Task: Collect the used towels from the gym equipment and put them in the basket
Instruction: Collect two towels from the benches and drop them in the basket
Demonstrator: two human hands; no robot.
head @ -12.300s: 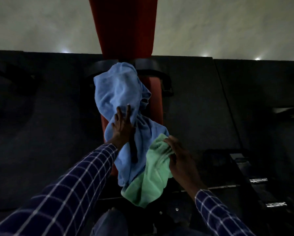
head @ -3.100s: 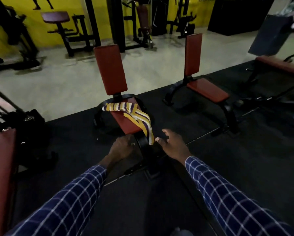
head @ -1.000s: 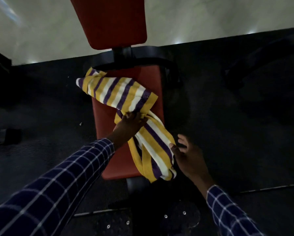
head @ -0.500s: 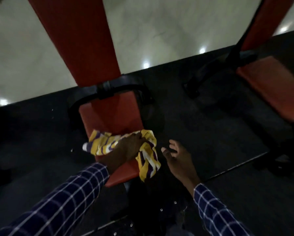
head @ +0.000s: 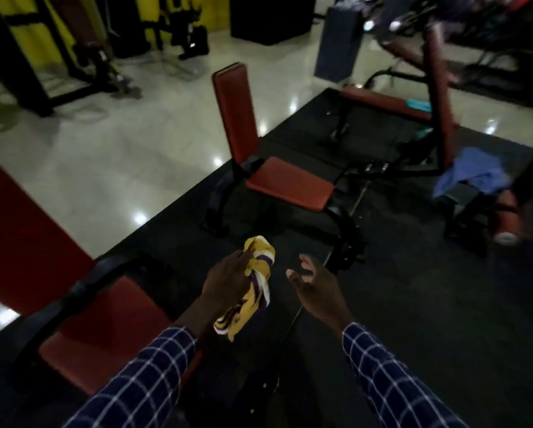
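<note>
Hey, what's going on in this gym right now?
A person in a checked shirt is collecting towels. Their left hand grips a bunched yellow, purple and white striped towel, held in the air just right of the near red seat. The right hand is open and holds nothing. A blue towel lies draped over equipment at the far right. No basket is in view.

Both arms, in blue checked sleeves (head: 147, 375), reach forward and down, the left grip (head: 228, 285) curled knuckles-up round a bunched striped towel (head: 260, 291), the right grip (head: 316, 288) just beside it, apart from it, holding nothing, fingers spread and loosely bent.
</note>
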